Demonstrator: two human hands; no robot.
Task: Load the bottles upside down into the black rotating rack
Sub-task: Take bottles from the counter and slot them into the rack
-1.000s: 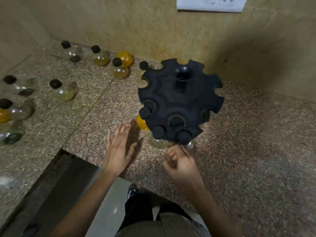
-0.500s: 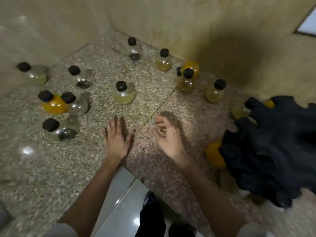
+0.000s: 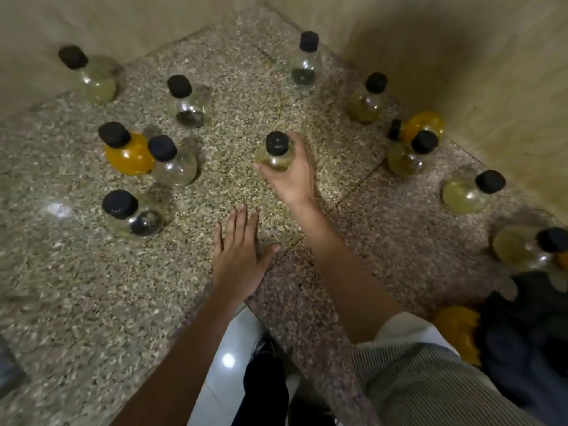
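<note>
My right hand (image 3: 292,176) grips a round, pale yellow bottle with a black cap (image 3: 275,153), upright in the middle of the counter. Flat on the granite nearer to me rests my left hand (image 3: 238,256), fingers straight. The black rotating rack (image 3: 528,342) shows only partly at the lower right edge, with an orange bottle (image 3: 458,327) under its rim. Several more black-capped bottles stand around: an orange one (image 3: 130,153), clear ones (image 3: 179,162) (image 3: 135,218) (image 3: 188,107), and yellowish ones (image 3: 367,103) (image 3: 465,193).
The granite counter (image 3: 92,302) fills a corner between two beige walls (image 3: 491,72). Its front edge runs just below my left wrist, with a glossy floor (image 3: 227,361) and my shoes beneath. More bottles sit along the back (image 3: 302,64) (image 3: 95,78) and right (image 3: 408,155).
My view swung left, away from the rack and onto the loose bottles. My right hand reached forward and closed round the pale yellow bottle; my left hand stayed flat on the counter.
</note>
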